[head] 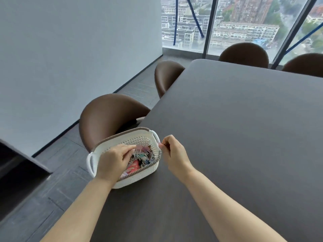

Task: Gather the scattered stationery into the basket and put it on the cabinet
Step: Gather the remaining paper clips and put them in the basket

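A white perforated basket [139, 174] with a brown rim and white handles stands at the near left corner of the dark table [244, 137]. Inside lie colourful stationery pieces [141, 157], among them binder clips and a red item. My left hand [113, 161] reaches down into the basket, its fingers curled over the contents; whether it grips a piece is hidden. Just right of the basket, my right hand [173, 151] has its fingers pinched at the basket's right handle [156, 137].
Brown chairs stand around the table: one [106, 117] right behind the basket, another [166, 75] further along, two [244, 55] at the far end. A dark cabinet top [24, 158] sits low at the left. Grey wall at left, windows beyond.
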Tool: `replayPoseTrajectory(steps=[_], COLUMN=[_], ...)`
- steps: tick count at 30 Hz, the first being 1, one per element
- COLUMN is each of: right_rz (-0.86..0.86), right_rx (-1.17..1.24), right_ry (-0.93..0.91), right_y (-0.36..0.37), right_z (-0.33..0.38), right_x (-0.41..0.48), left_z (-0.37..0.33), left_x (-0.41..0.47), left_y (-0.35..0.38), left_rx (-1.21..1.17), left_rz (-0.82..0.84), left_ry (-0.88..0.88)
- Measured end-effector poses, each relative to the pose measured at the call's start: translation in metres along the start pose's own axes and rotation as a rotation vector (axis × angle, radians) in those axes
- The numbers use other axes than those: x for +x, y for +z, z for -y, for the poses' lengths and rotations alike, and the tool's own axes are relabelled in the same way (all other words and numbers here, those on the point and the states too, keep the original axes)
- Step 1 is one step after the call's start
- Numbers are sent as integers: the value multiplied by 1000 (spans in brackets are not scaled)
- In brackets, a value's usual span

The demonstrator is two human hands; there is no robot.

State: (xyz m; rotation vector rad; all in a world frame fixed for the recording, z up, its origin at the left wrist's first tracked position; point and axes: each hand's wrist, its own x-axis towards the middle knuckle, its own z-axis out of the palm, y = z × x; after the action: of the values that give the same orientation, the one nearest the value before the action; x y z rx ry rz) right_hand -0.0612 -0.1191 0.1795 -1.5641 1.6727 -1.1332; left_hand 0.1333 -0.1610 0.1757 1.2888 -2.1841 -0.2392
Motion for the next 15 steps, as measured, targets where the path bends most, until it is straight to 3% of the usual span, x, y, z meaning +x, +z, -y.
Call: replayPoseTrajectory(steps=[4,7,11,15], right_rz=[47,71,145,62], right_rx=[-75,-196,-332,-368], right_ry=[-29,22,25,3], right_y=[52,71,78,80], right_z=[25,15,4,3], right_x=[29,46,48,40], left_z=[43,68,85,91], left_x=[7,12,11,4], left_y=[-8,-6,-9,-9], left_rx=[21,110,106,37], left_rz=[215,333,278,234], left_ry=[-109,-64,24,44])
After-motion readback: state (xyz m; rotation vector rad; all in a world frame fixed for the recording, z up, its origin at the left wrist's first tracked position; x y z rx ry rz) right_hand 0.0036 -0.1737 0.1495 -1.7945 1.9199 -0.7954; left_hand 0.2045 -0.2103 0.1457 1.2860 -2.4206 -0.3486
